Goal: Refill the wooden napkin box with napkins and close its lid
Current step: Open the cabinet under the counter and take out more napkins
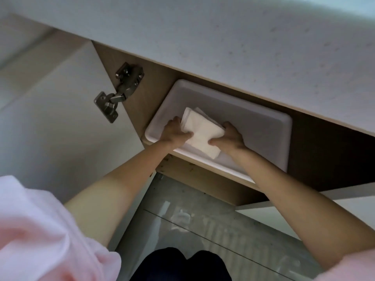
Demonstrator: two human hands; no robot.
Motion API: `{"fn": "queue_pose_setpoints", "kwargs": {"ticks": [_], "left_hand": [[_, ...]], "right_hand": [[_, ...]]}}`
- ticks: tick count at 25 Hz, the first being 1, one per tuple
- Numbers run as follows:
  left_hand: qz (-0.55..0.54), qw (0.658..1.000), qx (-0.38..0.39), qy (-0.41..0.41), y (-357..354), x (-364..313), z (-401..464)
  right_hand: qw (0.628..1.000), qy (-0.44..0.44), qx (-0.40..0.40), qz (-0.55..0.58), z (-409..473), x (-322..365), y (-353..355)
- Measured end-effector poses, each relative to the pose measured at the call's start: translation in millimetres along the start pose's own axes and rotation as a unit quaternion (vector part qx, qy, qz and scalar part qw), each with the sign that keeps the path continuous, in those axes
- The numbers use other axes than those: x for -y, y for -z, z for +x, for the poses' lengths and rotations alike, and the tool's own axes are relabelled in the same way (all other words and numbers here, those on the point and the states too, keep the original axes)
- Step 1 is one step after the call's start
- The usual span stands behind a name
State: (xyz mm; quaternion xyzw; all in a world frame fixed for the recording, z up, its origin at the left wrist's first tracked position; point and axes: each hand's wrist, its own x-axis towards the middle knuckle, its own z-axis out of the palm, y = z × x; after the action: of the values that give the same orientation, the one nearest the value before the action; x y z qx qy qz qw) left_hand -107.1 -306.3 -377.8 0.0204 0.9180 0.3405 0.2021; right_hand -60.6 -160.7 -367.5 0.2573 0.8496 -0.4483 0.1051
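Both hands reach into an open cabinet under a pale speckled countertop (243, 47). The left hand (174, 132) and the right hand (231, 136) hold between them a stack of white napkins (200, 132). Each hand is closed on one side of the stack: the left thumb lies on the top of the napkins near their left edge, and the right thumb presses on the top near the right edge, while the other fingers go under or behind the stack, where they are mostly hidden. The napkins are folded in squares, and the lower sheets stick out a little at the far corner, so the stack is not perfectly even.

The napkins are above a white plastic bin (253, 130) that stands on the cabinet shelf; I cannot tell if the stack rests on the bottom of the bin or is lifted from it. The near rim of the bin is close to the front edge of the wooden shelf (203, 179).

At the left the white cabinet door (60, 118) stands open, and a metal hinge (119, 92) joins it to the brown cabinet wall. The person wears pink short sleeves (40, 230). Below the cabinet a glossy tiled floor (203, 230) is visible. The wooden napkin box does not appear in this view.
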Motion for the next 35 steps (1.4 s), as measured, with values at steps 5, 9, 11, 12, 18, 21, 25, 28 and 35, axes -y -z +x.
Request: {"fn": "queue_pose_setpoints", "kwargs": {"ticks": [5,9,11,12,18,21,25,28,35], "left_hand": [[-0.093,0.994,0.043,0.043,28.7,-6.8,-55.4],[-0.181,0.967,0.148,0.103,56.7,-9.1,-114.0],[-0.213,0.951,0.187,0.120,71.8,-10.9,-143.2],[-0.237,0.941,0.203,0.129,79.4,-12.6,-156.6],[-0.373,0.874,0.281,0.136,113.2,-30.4,-226.1],[-0.387,0.870,0.276,0.133,127.5,-44.5,-254.6],[-0.418,0.875,0.219,0.106,138.5,-63.0,-286.5],[-0.418,0.883,0.197,0.085,142.8,-76.7,-305.6],[-0.394,0.905,0.143,0.074,163.6,-98.9,-323.7]], "right_hand": [[0.986,-0.029,0.024,0.163,-64.1,15.2,20.8],[0.958,-0.071,0.109,0.257,-122.6,27.0,37.1],[0.933,-0.078,0.168,0.310,-150.1,34.1,45.1],[0.923,-0.081,0.196,0.322,-162.6,38.2,49.6],[0.900,-0.099,0.277,0.321,-227.1,59.2,77.8],[0.904,-0.085,0.283,0.309,-257.1,74.7,95.0],[0.929,-0.089,0.231,0.276,-284.8,89.3,106.9],[0.949,-0.104,0.180,0.238,-302.9,99.8,107.2],[0.963,-0.103,0.143,0.205,-331.4,123.1,128.7]]}}
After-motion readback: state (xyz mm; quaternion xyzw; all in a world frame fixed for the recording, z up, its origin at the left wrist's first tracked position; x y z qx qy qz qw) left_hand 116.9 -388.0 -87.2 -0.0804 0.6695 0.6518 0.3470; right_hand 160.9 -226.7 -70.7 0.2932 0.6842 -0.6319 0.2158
